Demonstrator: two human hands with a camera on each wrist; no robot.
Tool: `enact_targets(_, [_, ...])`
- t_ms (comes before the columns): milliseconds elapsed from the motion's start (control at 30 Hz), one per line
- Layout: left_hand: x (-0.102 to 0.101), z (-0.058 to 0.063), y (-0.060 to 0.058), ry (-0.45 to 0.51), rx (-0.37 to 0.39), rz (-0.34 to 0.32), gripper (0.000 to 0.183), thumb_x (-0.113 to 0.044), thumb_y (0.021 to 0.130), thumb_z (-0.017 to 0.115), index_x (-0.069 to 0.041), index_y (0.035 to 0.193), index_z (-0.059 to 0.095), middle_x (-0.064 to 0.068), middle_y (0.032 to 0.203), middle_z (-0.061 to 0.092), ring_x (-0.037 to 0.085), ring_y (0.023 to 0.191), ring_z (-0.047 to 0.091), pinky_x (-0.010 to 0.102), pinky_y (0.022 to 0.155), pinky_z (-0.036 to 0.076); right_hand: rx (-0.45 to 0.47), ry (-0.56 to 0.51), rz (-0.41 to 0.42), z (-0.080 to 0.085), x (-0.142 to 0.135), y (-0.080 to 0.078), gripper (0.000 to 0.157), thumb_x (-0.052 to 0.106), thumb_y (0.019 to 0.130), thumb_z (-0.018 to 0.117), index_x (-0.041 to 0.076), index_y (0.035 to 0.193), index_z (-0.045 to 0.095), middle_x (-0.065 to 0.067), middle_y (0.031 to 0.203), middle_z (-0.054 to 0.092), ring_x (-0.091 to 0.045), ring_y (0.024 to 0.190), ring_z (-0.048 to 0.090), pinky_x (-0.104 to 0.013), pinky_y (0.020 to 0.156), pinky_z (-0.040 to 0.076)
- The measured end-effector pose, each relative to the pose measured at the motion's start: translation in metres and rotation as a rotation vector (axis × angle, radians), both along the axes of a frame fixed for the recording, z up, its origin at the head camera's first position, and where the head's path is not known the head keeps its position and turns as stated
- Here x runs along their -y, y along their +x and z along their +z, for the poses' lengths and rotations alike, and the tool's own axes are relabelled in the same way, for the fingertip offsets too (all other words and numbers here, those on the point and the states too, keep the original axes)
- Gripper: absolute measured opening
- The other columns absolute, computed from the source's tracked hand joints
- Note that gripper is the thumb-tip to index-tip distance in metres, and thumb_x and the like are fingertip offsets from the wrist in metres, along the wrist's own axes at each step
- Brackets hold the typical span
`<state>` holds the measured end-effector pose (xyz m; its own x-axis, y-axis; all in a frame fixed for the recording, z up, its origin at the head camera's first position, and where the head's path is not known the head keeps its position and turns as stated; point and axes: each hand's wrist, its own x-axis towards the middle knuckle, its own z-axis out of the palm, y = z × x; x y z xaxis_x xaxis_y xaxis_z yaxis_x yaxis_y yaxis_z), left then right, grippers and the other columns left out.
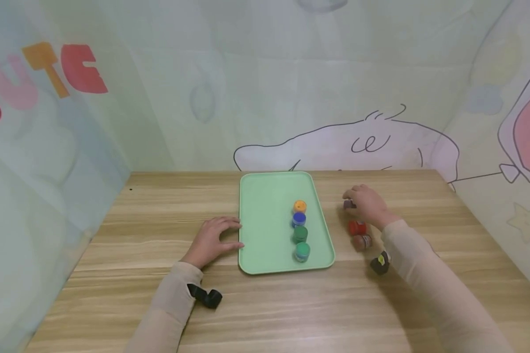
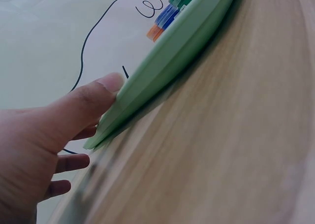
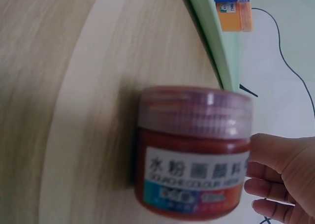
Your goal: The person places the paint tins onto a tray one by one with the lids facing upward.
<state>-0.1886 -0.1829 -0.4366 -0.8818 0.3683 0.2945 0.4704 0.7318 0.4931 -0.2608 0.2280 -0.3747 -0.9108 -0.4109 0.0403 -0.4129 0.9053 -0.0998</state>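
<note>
My left hand [image 1: 213,240] rests at the left rim of a light green tray [image 1: 265,211], thumb and fingers spread apart and touching the edge. On the tray's right side, a row of gouache paint jars stands upright: orange [image 1: 300,207], blue [image 1: 299,219], dark green [image 1: 300,234] and lighter green [image 1: 302,251]. Right of the tray, my right hand [image 1: 367,205] grips a small dark purple jar [image 1: 348,204], mostly covered by the fingers. A red jar [image 1: 357,227] and a brownish-red jar [image 3: 194,172] lie on their sides below that hand.
Everything is on a wood-grain table [image 1: 159,196]. Behind it hangs a pale printed cloth [image 1: 172,98] with cartoon drawings and letters. Each sleeve has a black wrist device, one on the left [image 1: 209,297] and one on the right [image 1: 381,264].
</note>
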Motion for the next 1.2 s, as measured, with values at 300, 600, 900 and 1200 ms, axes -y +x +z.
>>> enact_targets(300, [0.0005,-0.0006,0.0011,0.007,0.007,-0.001,0.048,-0.037,0.075,0.080,-0.015,0.116,0.068,0.006,0.128,0.064,0.032,0.122,0.055,0.056,0.104,0.039,-0.002,0.013,-0.006,-0.0044,-0.0045,-0.0023,0.036,0.014,0.082,0.074,-0.003,0.112,0.064,-0.022,0.111,0.065,-0.038,0.106,0.056,-0.052,0.096,0.047])
enact_targets(600, [-0.0002,0.0000,0.0012,0.000,-0.005,0.002,0.049,-0.037,0.074,0.081,-0.014,0.116,0.068,0.006,0.127,0.065,0.031,0.122,0.056,0.055,0.104,0.039,0.004,0.038,0.000,-0.0021,-0.0012,-0.0016,0.035,0.012,0.081,0.075,-0.003,0.111,0.065,-0.021,0.107,0.064,-0.037,0.102,0.057,-0.051,0.093,0.048])
enact_targets(900, [-0.0004,0.0006,0.0010,0.000,-0.012,0.002,0.049,-0.038,0.074,0.081,-0.015,0.116,0.068,0.005,0.127,0.065,0.030,0.123,0.056,0.055,0.105,0.039,-0.048,0.097,0.026,-0.0054,0.0002,-0.0046,0.034,0.012,0.079,0.077,-0.004,0.108,0.065,-0.020,0.103,0.064,-0.035,0.098,0.057,-0.049,0.089,0.050])
enact_targets(1200, [-0.0001,0.0004,0.0011,0.003,-0.007,0.005,0.049,-0.038,0.074,0.081,-0.015,0.115,0.068,0.005,0.127,0.065,0.030,0.122,0.056,0.054,0.105,0.039,-0.079,0.157,0.020,-0.0039,-0.0026,-0.0047,0.036,0.018,0.079,0.077,-0.003,0.105,0.064,-0.020,0.102,0.065,-0.034,0.096,0.058,-0.049,0.086,0.052])
